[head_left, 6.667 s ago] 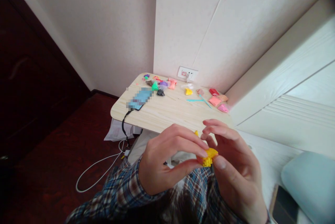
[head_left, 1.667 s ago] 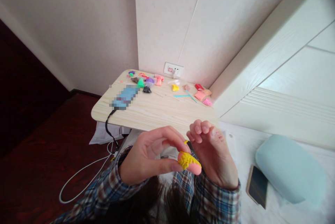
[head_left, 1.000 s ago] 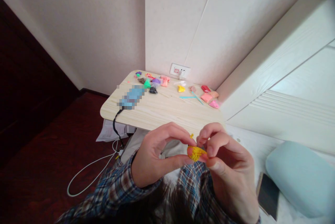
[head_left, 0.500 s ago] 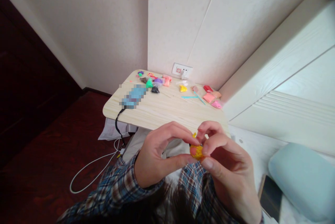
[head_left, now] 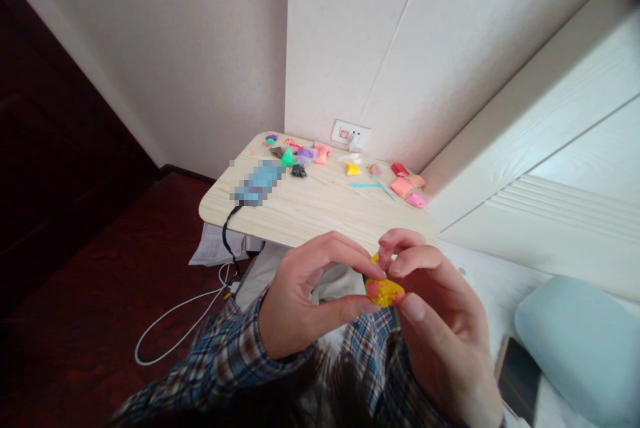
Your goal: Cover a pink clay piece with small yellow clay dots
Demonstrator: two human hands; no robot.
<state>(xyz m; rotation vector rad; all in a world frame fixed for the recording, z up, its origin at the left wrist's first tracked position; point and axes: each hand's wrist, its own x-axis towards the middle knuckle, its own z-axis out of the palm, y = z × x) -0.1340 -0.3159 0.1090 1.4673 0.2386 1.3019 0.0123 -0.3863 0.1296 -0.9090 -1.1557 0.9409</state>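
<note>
your left hand (head_left: 293,301) has the yellow-and-pink piece (head_left: 386,294) pinched, and your right hand (head_left: 447,325) is kinda half open right beside it

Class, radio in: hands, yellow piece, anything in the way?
Left hand pinching yellow piece, pink showing. Right hand open beside it, contact unclear. Fingers partly cover piece; no other obstruction seen.
</note>
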